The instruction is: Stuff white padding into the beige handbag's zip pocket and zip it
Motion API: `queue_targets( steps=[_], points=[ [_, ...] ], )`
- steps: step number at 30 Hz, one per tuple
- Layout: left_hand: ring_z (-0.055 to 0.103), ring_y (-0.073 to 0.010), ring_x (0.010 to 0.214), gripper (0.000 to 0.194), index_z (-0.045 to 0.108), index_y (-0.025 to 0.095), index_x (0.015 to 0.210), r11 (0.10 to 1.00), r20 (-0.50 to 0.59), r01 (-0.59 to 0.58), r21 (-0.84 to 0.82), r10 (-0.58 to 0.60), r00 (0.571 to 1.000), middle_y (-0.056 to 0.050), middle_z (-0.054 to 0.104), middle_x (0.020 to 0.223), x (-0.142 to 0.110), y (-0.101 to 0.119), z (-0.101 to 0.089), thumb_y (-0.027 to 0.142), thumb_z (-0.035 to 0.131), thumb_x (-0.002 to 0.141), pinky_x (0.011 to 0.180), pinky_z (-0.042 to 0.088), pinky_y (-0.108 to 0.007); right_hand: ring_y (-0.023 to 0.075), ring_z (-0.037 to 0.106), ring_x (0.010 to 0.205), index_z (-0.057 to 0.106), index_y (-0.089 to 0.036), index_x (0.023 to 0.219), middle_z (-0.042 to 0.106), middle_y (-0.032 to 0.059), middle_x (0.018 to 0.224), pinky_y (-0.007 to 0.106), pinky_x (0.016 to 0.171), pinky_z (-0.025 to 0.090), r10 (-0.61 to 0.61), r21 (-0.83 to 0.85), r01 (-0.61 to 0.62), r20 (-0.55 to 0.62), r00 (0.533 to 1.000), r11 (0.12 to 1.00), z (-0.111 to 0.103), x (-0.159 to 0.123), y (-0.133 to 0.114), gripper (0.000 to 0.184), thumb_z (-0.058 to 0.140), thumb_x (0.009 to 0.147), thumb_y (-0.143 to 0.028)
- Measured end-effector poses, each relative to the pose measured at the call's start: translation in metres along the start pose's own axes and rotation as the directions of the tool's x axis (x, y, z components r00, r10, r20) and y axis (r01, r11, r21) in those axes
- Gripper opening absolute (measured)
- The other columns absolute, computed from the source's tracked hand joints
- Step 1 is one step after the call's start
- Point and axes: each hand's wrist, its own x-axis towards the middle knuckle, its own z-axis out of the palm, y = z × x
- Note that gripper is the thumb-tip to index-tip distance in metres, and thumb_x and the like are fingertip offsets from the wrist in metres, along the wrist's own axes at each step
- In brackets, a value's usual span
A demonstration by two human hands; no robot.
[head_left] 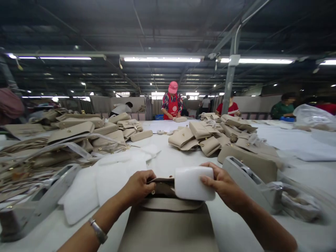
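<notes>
A beige handbag (168, 227) lies in front of me, its mouth facing away and gaping so that the dark inside shows. My left hand (141, 183) pinches the left part of the bag's opening edge, fingers closed on it. Over the right part of the mouth, my right hand (219, 182) grips a folded white foam sheet (193, 182) between thumb and fingers. The sheet covers part of the opening; whether its lower end is inside the bag I cannot tell. Flat white foam sheets (81, 196) lie on the table to the left.
Beige bags are piled at left (70, 133) and right (202, 134). Grey tape dispensers stand on the left (39, 199) and right (249, 182). Clear plastic (315, 117) lies far right. Across the white table (162, 155), a person in a red apron (172, 105) handles a bag.
</notes>
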Motion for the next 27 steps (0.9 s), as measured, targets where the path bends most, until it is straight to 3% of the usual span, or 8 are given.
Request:
queue_targets(
  steps=[3, 6, 9, 12, 19, 22, 27],
  points=[
    [0.060, -0.0145, 0.071, 0.016, 0.063, 0.019, 0.084, 0.999, 0.008, -0.024, -0.023, 0.025, 1.000, 0.002, 0.066, 0.075, 0.001, -0.003, -0.003, 0.023, 0.050, 0.075, 0.065, 0.045, -0.024, 0.0120, 0.050, 0.065, 0.047, -0.019, 0.099, 0.054, -0.0014, 0.078, 0.022, 0.055, 0.039, -0.052, -0.014, 0.050, -0.122, 0.991, 0.999, -0.007, 0.019, 0.008, 0.042, 0.067, 0.075, -0.047],
    [0.059, -0.0176, 0.093, 0.028, 0.059, 0.021, 0.103, 0.993, -0.107, -0.117, 0.030, 0.119, 0.987, -0.002, 0.065, 0.099, -0.004, -0.007, -0.004, 0.019, 0.048, 0.078, 0.082, 0.047, -0.030, 0.0130, 0.050, 0.066, 0.046, -0.018, 0.100, 0.055, -0.0006, 0.078, 0.024, 0.055, 0.040, -0.081, -0.027, 0.077, -0.180, 0.980, 0.997, -0.005, 0.028, 0.018, 0.045, 0.066, 0.075, -0.050],
    [0.051, -0.0203, 0.108, 0.036, 0.057, 0.022, 0.111, 0.926, -0.218, -0.296, 0.233, 0.347, 0.912, -0.006, 0.058, 0.115, -0.006, -0.006, -0.002, 0.012, 0.046, 0.079, 0.094, 0.042, -0.036, 0.0136, 0.050, 0.067, 0.046, -0.018, 0.100, 0.054, -0.0004, 0.078, 0.024, 0.055, 0.040, -0.092, -0.054, 0.083, -0.200, 0.975, 0.995, -0.003, 0.031, 0.024, 0.044, 0.065, 0.076, -0.050],
    [0.049, -0.0220, 0.104, 0.034, 0.060, 0.025, 0.108, 0.817, -0.151, -0.378, 0.436, 0.480, 0.864, -0.005, 0.058, 0.112, -0.002, 0.003, 0.002, 0.009, 0.047, 0.080, 0.090, 0.040, -0.039, 0.0131, 0.049, 0.067, 0.046, -0.019, 0.101, 0.053, -0.0007, 0.078, 0.024, 0.056, 0.039, -0.108, -0.095, 0.091, -0.192, 0.976, 0.991, -0.003, 0.030, 0.024, 0.041, 0.063, 0.079, -0.048],
    [0.049, -0.0203, 0.086, 0.021, 0.066, 0.024, 0.091, 0.730, 0.019, -0.346, 0.589, 0.416, 0.909, -0.005, 0.060, 0.086, 0.017, 0.021, 0.013, 0.016, 0.047, 0.087, 0.076, 0.038, -0.036, 0.0144, 0.050, 0.067, 0.047, -0.018, 0.100, 0.054, 0.0004, 0.078, 0.024, 0.055, 0.040, -0.118, -0.124, 0.087, -0.265, 0.957, 0.988, -0.007, 0.034, 0.027, 0.042, 0.063, 0.078, -0.049],
    [0.049, -0.0207, 0.084, 0.021, 0.064, 0.021, 0.083, 0.738, 0.043, -0.326, 0.590, 0.374, 0.926, -0.005, 0.061, 0.085, 0.019, 0.019, 0.019, 0.012, 0.046, 0.086, 0.076, 0.036, -0.036, 0.0142, 0.050, 0.066, 0.047, -0.019, 0.099, 0.054, 0.0000, 0.077, 0.024, 0.054, 0.040, -0.150, -0.182, 0.099, -0.292, 0.945, 0.978, -0.007, 0.038, 0.029, 0.040, 0.063, 0.077, -0.049],
    [0.049, -0.0221, 0.085, 0.021, 0.062, 0.020, 0.086, 0.779, 0.053, -0.248, 0.576, 0.267, 0.962, -0.005, 0.061, 0.086, 0.014, 0.024, 0.019, 0.008, 0.044, 0.083, 0.076, 0.034, -0.037, 0.0145, 0.051, 0.066, 0.047, -0.019, 0.100, 0.055, 0.0003, 0.078, 0.025, 0.056, 0.041, -0.185, -0.258, 0.103, -0.316, 0.931, 0.961, -0.010, 0.045, 0.032, 0.038, 0.060, 0.080, -0.047]
  ],
)
